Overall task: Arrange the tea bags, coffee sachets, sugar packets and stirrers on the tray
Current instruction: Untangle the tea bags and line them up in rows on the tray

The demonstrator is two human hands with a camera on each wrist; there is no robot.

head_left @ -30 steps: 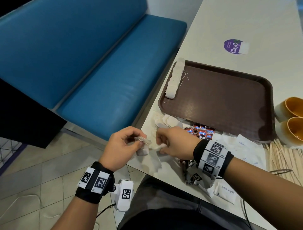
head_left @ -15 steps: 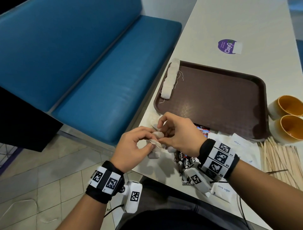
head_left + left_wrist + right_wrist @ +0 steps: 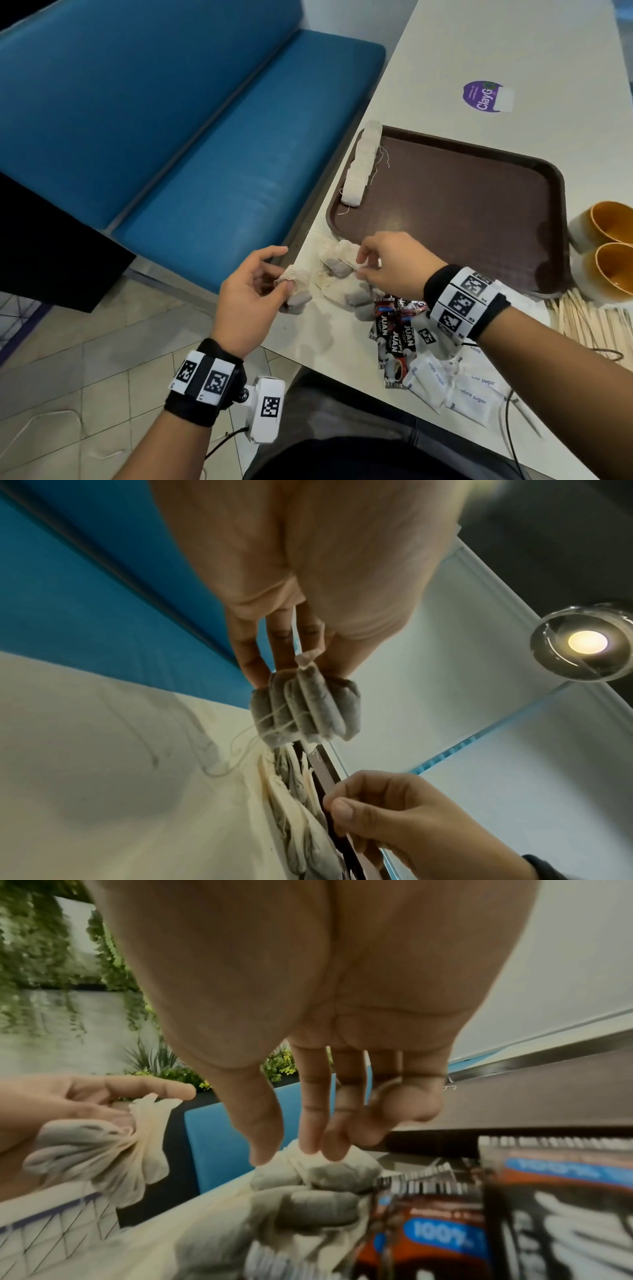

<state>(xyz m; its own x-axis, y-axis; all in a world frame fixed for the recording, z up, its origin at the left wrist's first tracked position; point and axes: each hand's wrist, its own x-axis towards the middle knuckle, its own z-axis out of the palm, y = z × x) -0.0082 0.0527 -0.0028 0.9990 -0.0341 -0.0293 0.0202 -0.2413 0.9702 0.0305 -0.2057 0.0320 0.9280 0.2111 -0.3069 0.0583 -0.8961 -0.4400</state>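
My left hand point(image 3: 279, 278) pinches a bunch of several tea bags point(image 3: 297, 291) by their tops, just off the table's left edge; the bags hang below the fingers point(image 3: 304, 707). My right hand point(image 3: 360, 261) reaches down to the loose tea bags point(image 3: 337, 269) on the table in front of the brown tray point(image 3: 561, 192), thumb and fingertips point(image 3: 310, 1139) closing on the top of one tea bag point(image 3: 294, 1153). A row of tea bags point(image 3: 362, 161) lies along the tray's left side. Coffee sachets point(image 3: 394, 330), sugar packets point(image 3: 469, 397) and wooden stirrers point(image 3: 582, 322) lie on the table.
Two orange-lined cups point(image 3: 613, 246) stand right of the tray, above the stirrers. A purple sticker point(image 3: 483, 97) marks the table beyond the tray. A blue bench point(image 3: 205, 154) runs along the table's left edge. A cable point(image 3: 510, 428) crosses the near right.
My hands have come apart. The right hand left the bunch and moved right and forward onto the loose tea bags by the tray. The left hand keeps its bunch.
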